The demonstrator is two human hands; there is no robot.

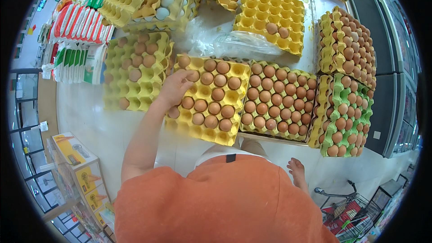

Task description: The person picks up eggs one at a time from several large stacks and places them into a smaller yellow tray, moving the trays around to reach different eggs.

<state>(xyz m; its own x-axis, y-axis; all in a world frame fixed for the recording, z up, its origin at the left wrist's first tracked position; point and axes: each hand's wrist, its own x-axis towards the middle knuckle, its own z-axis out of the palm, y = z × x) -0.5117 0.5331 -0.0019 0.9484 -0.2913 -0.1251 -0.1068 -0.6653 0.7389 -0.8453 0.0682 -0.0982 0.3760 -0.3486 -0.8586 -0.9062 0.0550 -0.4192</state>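
Note:
My left hand (176, 87) reaches over a yellow pulp egg tray (180, 126), its thumb and forefinger about a brown egg (193, 75) at the tray's left side. That egg sits in line with the others of its row. Several brown eggs fill part of this tray, and some cups are bare. Directly right stands a fuller tray of brown eggs (276, 99). On the left is a partly filled, paler yellow-green tray (146, 87). Low at my right side hangs my right hand (297, 169), fingers loosely apart, holding nothing.
Crumpled clear plastic (233, 44) lies behind the trays, beside a yellow tray (270, 10) with two eggs. Pale bluish eggs (162, 13) sit back left. Stacked egg trays (351, 118) stand right, near a dark cabinet (374, 108). Cartons (81, 172) and a shopping cart (351, 209) flank me.

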